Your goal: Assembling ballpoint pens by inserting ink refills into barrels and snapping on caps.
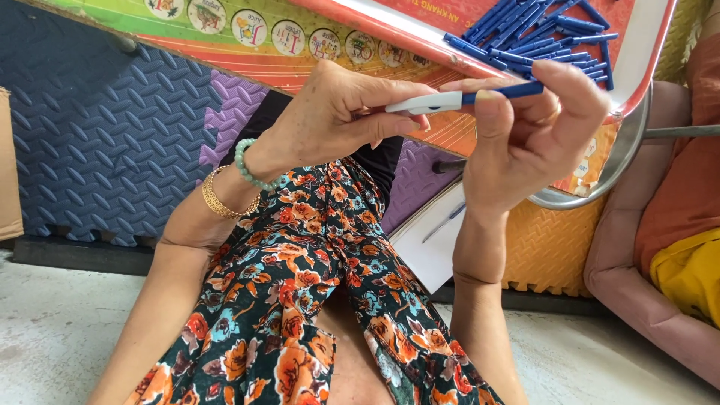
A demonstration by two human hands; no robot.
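A slim pen-like piece, white at one end (429, 103) and blue at the other (510, 91), is held level between both hands above my floral-trousered lap. My left hand (341, 112), with a green bead bracelet and a gold bangle at the wrist, pinches the white end. My right hand (536, 127) grips the blue end between thumb and fingers. Just behind the hands, a red-rimmed tray (637, 71) holds several loose blue sticks (544, 34).
Foam puzzle mats in blue (97, 135), purple and orange cover the floor. A round metal tray (622, 150) sits under the red one. A white flat box (435, 240) lies beyond my knee. A pink cushion (637, 285) with orange and yellow cloth is at right. A cardboard edge (7, 165) is at left.
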